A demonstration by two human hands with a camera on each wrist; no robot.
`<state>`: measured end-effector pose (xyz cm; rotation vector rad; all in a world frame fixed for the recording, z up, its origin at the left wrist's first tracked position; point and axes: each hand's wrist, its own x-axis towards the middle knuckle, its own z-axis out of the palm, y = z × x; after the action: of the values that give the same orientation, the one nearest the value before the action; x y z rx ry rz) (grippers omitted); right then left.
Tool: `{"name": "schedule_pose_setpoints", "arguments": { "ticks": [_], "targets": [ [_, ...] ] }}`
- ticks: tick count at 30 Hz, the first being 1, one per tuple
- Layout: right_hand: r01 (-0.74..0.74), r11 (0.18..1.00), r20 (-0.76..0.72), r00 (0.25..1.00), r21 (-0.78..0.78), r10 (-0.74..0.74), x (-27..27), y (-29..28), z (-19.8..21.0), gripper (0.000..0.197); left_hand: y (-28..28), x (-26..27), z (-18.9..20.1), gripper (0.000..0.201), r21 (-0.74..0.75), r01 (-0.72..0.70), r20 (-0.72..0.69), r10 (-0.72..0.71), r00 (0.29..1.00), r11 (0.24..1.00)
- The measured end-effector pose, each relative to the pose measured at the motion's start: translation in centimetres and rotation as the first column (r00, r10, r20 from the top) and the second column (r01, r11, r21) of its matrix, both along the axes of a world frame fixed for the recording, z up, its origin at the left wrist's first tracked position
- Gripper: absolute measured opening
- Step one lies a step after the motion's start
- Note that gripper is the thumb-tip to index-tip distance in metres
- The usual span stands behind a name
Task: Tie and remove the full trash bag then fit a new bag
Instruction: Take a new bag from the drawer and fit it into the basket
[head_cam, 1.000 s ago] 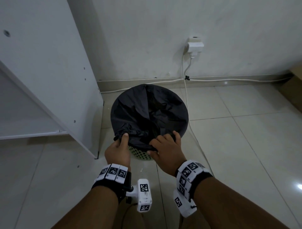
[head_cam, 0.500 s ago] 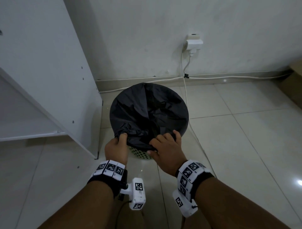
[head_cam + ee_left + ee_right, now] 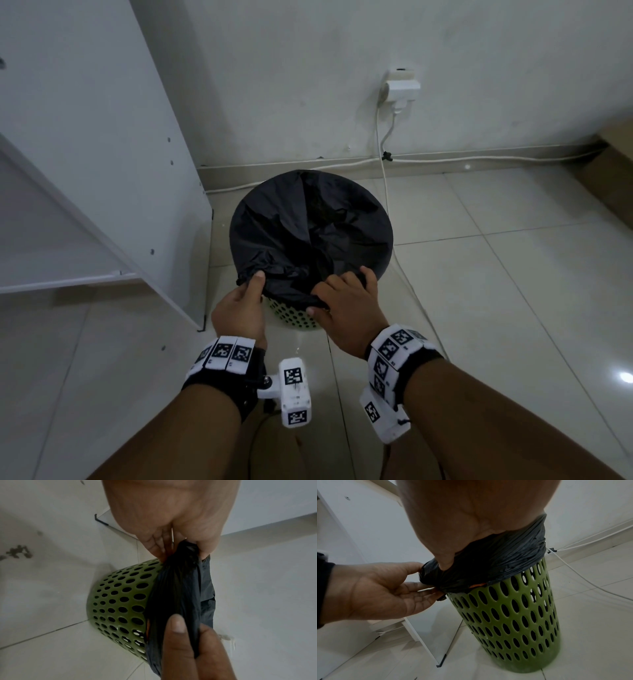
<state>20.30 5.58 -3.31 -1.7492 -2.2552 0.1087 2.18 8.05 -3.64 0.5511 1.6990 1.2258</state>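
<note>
A: Which step is this?

B: The first one, I think. The black trash bag is in the green bin, its edge folded over the rim. The left hand pinches the near edge; the right hand grasps it beside.

A: And next?

B: Probably to peel the edge off the rim all around, then gather it for the knot.

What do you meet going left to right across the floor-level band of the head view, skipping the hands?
White shelf panel → black trash bag over the green perforated bin → white cable running down from the wall plug → brown box edge at the far right.
</note>
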Motion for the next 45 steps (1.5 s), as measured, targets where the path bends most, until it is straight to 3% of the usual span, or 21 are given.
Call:
{"name": "schedule_pose_setpoints", "arguments": {
  "ticks": [9,16,22,28,31,34,40,42,45],
  "targets": [
    [-0.003,1.0,0.014,1.0,0.003,0.003,-0.1,-0.2,0.0,0.032,-0.2,0.4,0.6,0.063,0.016,0.088,-0.208,-0.083,0.975,0.996],
    [-0.008,1.0,0.011,1.0,0.011,0.008,-0.1,0.1,-0.2,0.029,0.3,0.5,1.0,0.056,0.031,0.159,-0.249,-0.146,0.957,0.987],
    [0.004,1.0,0.027,1.0,0.025,-0.004,-0.2,0.1,-0.2,0.028,0.9,-0.3,1.4,0.033,0.106,0.221,-0.257,-0.188,0.948,0.969],
    [0.006,1.0,0.03,1.0,0.005,-0.006,-0.2,-0.1,-0.1,0.03,0.1,-0.8,0.8,0.053,0.067,0.246,-0.379,-0.204,0.903,0.967],
    [-0.004,1.0,0.029,1.0,-0.007,0.004,-0.1,-0.2,-0.1,0.031,-0.5,-0.5,0.7,0.03,0.123,0.124,-0.263,-0.088,0.961,0.985],
    [-0.006,1.0,0.025,1.0,-0.011,0.006,0.0,-0.3,-0.2,0.032,-0.7,0.0,1.0,0.022,0.11,0.004,-0.121,0.009,0.993,0.994],
    [-0.004,1.0,0.002,1.0,-0.001,0.004,-0.1,-0.5,-0.2,0.03,-1.1,0.0,1.5,0.016,0.025,0.014,-0.02,-0.014,1.0,1.0],
    [0.001,1.0,0.006,1.0,-0.005,-0.001,-0.2,-0.5,-0.1,0.03,-1.0,-0.1,1.4,0.017,0.028,0.033,-0.019,-0.032,0.999,0.999],
    [0.009,1.0,0.015,1.0,-0.014,-0.009,-0.3,-0.6,-0.2,0.03,-0.8,-0.3,1.1,0.036,0.043,0.088,-0.146,-0.081,0.986,0.995]
  ]
}}
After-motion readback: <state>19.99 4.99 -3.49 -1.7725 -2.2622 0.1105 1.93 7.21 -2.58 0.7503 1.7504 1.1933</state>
